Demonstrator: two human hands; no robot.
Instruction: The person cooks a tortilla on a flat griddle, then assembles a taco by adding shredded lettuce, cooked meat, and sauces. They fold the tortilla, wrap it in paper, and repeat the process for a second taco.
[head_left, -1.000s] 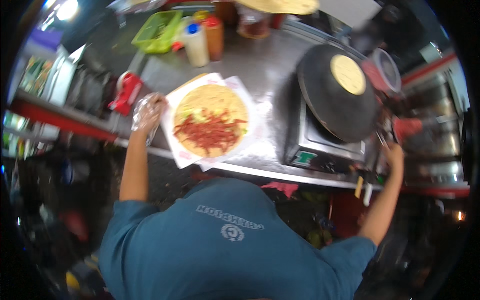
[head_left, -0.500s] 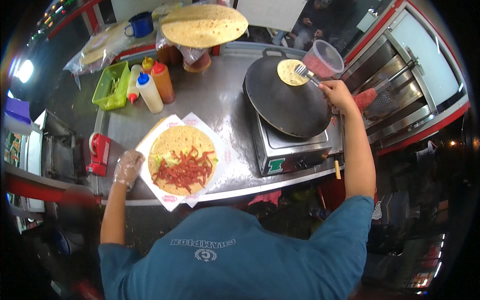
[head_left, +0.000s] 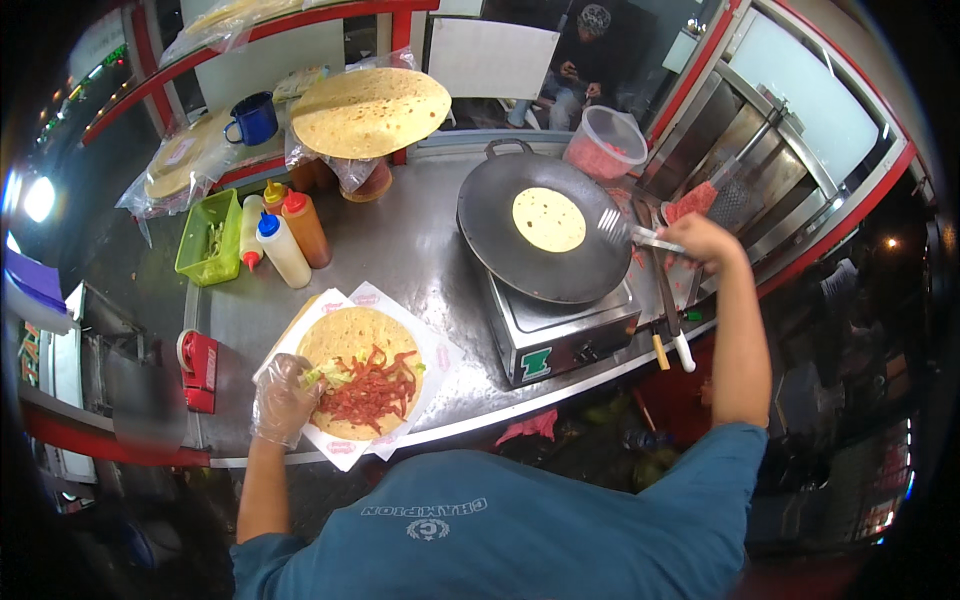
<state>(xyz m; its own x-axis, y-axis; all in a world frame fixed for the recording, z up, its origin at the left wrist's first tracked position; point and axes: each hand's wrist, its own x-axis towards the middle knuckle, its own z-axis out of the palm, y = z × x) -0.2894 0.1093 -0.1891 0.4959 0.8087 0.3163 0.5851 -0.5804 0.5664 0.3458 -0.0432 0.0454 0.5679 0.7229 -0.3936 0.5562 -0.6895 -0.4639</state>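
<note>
My left hand point(head_left: 283, 400), in a clear plastic glove, is at the left edge of a filled flatbread point(head_left: 352, 330). Its fingers are curled in by the shredded lettuce point(head_left: 335, 372); what they pinch, if anything, is hidden. Strips of reddish meat point(head_left: 370, 393) lie over the flatbread's near half, and white printed paper point(head_left: 432, 368) is under it. My bare right hand point(head_left: 702, 240) grips metal tongs with a fork-like end point(head_left: 625, 230), held over the right rim of the black griddle pan point(head_left: 490, 230). A smaller flatbread point(head_left: 548, 220) lies flat in the pan, apart from the tongs.
The pan rests on a gas stove point(head_left: 560, 345). Right of it are a long knife point(head_left: 668, 305), a tub of reddish meat point(head_left: 606, 145) and a vertical grill point(head_left: 745, 165). Sauce bottles point(head_left: 284, 250), a green basket point(head_left: 210, 240) and stacked flatbreads point(head_left: 370, 112) stand at the back left.
The small flatbread, raised at the pan's far side in the tongs before, now lies flat in the pan. The tongs have drawn back right. My left hand has moved onto the filled flatbread's edge.
</note>
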